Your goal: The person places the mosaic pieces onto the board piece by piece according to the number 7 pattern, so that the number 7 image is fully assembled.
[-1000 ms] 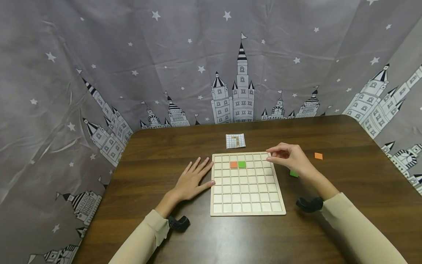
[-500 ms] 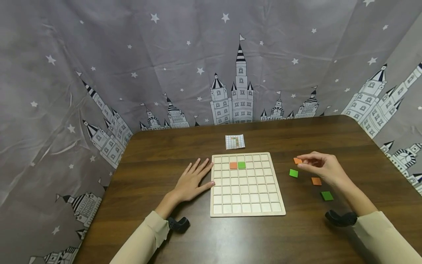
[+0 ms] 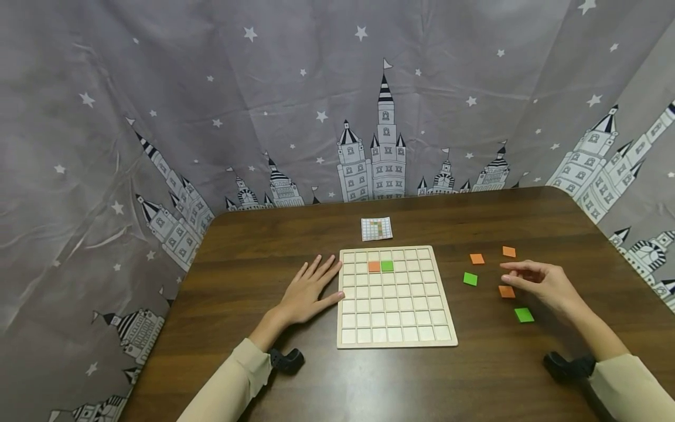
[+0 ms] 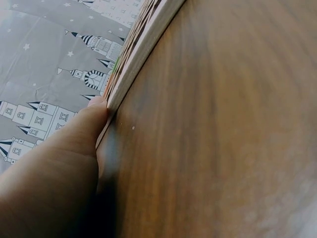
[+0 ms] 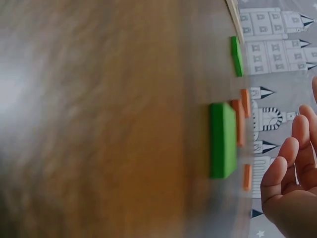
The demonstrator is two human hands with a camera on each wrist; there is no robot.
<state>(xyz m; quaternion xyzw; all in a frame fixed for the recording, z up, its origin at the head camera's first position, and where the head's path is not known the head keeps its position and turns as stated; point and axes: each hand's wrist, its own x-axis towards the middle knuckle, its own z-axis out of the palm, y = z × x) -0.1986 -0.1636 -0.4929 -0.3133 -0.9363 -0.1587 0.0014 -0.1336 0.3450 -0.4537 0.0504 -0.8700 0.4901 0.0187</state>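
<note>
In the head view a pale wooden grid board (image 3: 399,340) lies on the table. An orange tile (image 3: 374,266) and a green tile (image 3: 387,266) sit side by side in its second row. My left hand (image 3: 306,293) rests flat with spread fingers, its thumb (image 4: 91,116) touching the board's left edge. My right hand (image 3: 545,287) hovers above the table to the right, fingers loosely bent and holding nothing. About it lie loose orange tiles (image 3: 477,258) and two green tiles (image 3: 470,279); the nearest green tile (image 5: 223,140) stands out in the right wrist view.
A small printed card (image 3: 377,229) with a coloured grid pattern lies behind the board. The brown wooden table (image 3: 263,234) ends at a grey curtain (image 3: 295,94) printed with castles and stars. Black wrist cameras (image 3: 286,360) sit near both cuffs.
My right hand moves from the board's upper right corner to an orange tile, then away to the right, leaving that tile on the table. My left hand stays put.
</note>
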